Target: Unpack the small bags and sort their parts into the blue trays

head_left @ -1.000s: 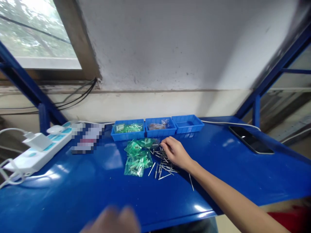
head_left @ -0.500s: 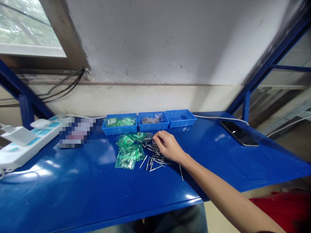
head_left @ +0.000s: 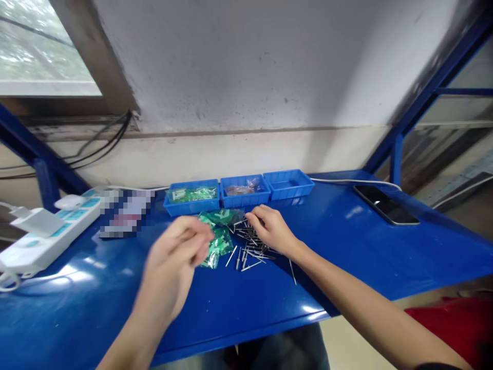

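A pile of blind rivets (head_left: 250, 252) lies loose on the blue table, several of them spread at its near edge. My right hand (head_left: 271, 228) is over the far right side of the pile with thumb and fingers pinched together; what is between them is hidden. Left of the rivets are small green plastic bags (head_left: 219, 241) with pale pieces inside. In front of these bags, covering part of them, my left hand (head_left: 179, 254) is raised with bent fingers. Motion smears it, so its grip is unclear.
Along the wall stand a blue bin (head_left: 192, 206) of green bags, a second bin (head_left: 246, 199) of clear bags and a third, bare bin (head_left: 288, 191). A white power strip (head_left: 50, 239) with chargers lies left, a phone (head_left: 385, 204) right. A cable runs behind the bins.
My left hand has come into view from the lower left, up to the green bags. My right hand stays at the rivet pile, still pinched. The view has shifted slightly.
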